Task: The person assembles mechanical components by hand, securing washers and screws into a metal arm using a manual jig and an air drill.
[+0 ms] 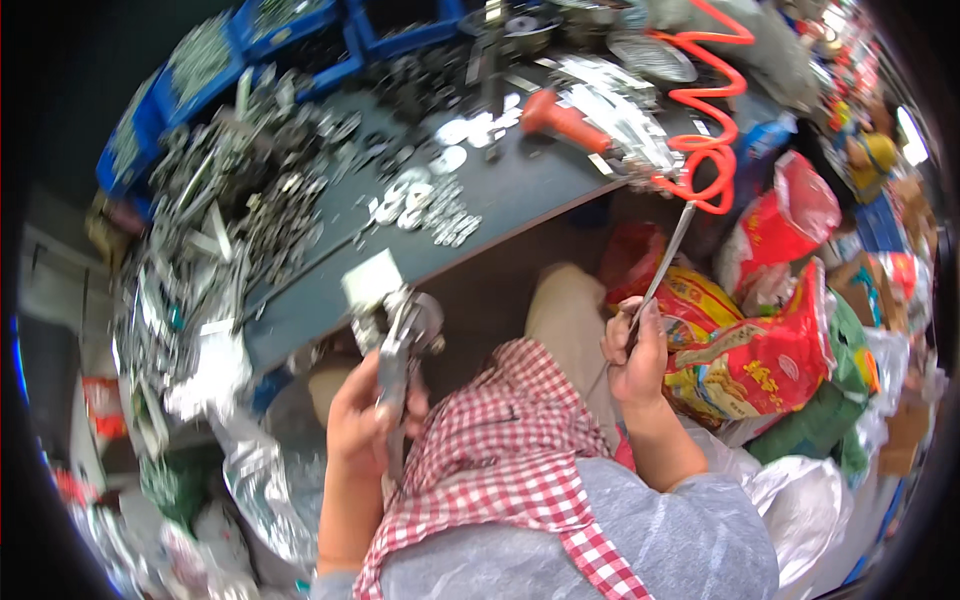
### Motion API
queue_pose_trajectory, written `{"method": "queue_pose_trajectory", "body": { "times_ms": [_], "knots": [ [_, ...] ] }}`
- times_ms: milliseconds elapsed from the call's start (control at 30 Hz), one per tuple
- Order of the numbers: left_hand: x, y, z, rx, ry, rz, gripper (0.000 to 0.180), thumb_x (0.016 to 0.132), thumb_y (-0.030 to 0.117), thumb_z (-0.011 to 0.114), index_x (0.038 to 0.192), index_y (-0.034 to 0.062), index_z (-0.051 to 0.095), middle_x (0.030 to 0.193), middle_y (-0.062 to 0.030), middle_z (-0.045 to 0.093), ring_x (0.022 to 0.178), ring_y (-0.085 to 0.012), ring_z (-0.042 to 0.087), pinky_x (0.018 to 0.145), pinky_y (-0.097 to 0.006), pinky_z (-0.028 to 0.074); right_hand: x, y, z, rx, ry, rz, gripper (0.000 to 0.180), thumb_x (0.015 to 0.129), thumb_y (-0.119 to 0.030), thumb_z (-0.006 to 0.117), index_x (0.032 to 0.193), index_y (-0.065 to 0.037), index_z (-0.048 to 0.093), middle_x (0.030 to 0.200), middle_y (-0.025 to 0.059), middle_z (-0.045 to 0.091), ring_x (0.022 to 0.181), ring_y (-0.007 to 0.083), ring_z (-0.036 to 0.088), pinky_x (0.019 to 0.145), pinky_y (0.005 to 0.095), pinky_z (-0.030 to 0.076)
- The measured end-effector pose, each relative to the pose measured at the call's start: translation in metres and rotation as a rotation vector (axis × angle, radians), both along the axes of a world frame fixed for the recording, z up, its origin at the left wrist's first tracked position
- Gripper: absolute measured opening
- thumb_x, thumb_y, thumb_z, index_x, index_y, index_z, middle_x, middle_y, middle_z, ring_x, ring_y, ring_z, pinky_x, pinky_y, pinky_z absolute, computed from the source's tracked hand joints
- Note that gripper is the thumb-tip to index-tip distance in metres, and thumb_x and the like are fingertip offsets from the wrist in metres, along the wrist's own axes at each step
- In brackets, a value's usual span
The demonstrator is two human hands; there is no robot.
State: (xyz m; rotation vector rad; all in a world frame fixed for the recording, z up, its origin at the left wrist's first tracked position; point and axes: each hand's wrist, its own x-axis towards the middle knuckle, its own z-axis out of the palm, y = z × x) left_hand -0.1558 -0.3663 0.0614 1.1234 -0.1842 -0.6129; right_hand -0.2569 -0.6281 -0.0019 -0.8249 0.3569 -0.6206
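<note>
- Left hand [362,420] sat low, left of centre, fingers curled and thumb pressed in; it gripped a grey metal assembly [400,335] by its lower part.
- Metal assembly stood roughly upright above that hand, just off the near table edge, with a rounded part at its upper right; blur hid the finer detail.
- Pale square piece [371,279] showed right at the assembly's top left; couldn't tell whether the two touched.
- Right hand [640,355] was raised right of centre, well apart from the left, fingers closed around a thin metal rod [668,255].
- Rod slanted up and right out of the fist; its upper end met the bottom of an orange coiled hose [700,96] in view, couldn't tell if joined.
- Dark table [530,180] ran diagonally beyond both hands.
- On it, near the front edge: pale round discs [405,195], with small metal pieces [458,222] just to their right.
- Big jumbled heap of metal parts [260,150] covered the table's left side.
- Red-handled tool [568,122] lay toward the right, beside a pile of shiny strips [625,110].
- Blue bins [412,42] lined the far side, several filled with small parts.
- Red-and-yellow bag [770,365] stood right of the right hand, with a red-and-white bag [785,210] behind it.
- Person wore a red-and-white checked apron [500,420] over a grey top [670,530].
- Clear plastic [265,490] hung at lower left.
</note>
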Motion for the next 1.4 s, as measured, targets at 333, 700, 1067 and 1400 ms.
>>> {"method": "queue_pose_trajectory", "body": {
  "times_ms": [333, 700, 1067, 1400],
  "knots": [
    [0.004, 0.009, -0.014, -0.407, 0.216, 0.004, 0.062, 0.071, 0.015, 0.062, 0.126, -0.0017, 0.039, 0.089, -0.0173, 0.055, 0.072, -0.0197, 0.059, 0.061, -0.025, 0.051, 0.102, 0.092, 0.058, -0.485, 0.077, 0.627, 0.018, 0.081, -0.009, 0.062, 0.091, 0.006, 0.061, 0.082, 0.0067, 0.064, 0.074, 0.0079, 0.057, 0.066, 0.0198, 0.046],
    [0.008, 0.015, -0.024, -0.252, 0.096, 0.053, 0.054, 0.077, 0.012, 0.063, 0.126, 0.0011, 0.041, 0.113, -0.0127, 0.051, 0.084, -0.0231, 0.061, 0.065, -0.03, 0.054, 0.112, 0.108, 0.044, -0.515, 0.18, 0.654, 0.017, 0.079, -0.008, 0.063, 0.09, 0.006, 0.061, 0.076, 0.0028, 0.061, 0.067, 0.0055, 0.053, 0.06, 0.0189, 0.044],
    [0.026, 0.032, -0.016, -0.034, -0.196, 0.34, 0.053, 0.075, 0.002, 0.063, 0.124, 0.0005, 0.041, 0.117, -0.0129, 0.047, 0.078, -0.0175, 0.06, 0.061, -0.026, 0.052, 0.1, 0.078, 0.052, -0.57, 0.219, 0.96, 0.023, 0.088, -0.016, 0.052, 0.105, -0.002, 0.048, 0.074, 0.0024, 0.049, 0.064, 0.0085, 0.046, 0.056, 0.0235, 0.039],
    [0.03, 0.027, -0.004, 0.207, -0.592, 0.622, 0.061, 0.075, -0.003, 0.061, 0.129, -0.0044, 0.03, 0.122, -0.0147, 0.038, 0.087, -0.0172, 0.058, 0.066, -0.024, 0.053, 0.083, 0.098, 0.051, -1.284, 0.059, 0.487, 0.013, 0.083, -0.009, 0.057, 0.091, 0.001, 0.058, 0.072, 0.0126, 0.057, 0.058, 0.0257, 0.054, 0.055, 0.0302, 0.044]
  ]
}}
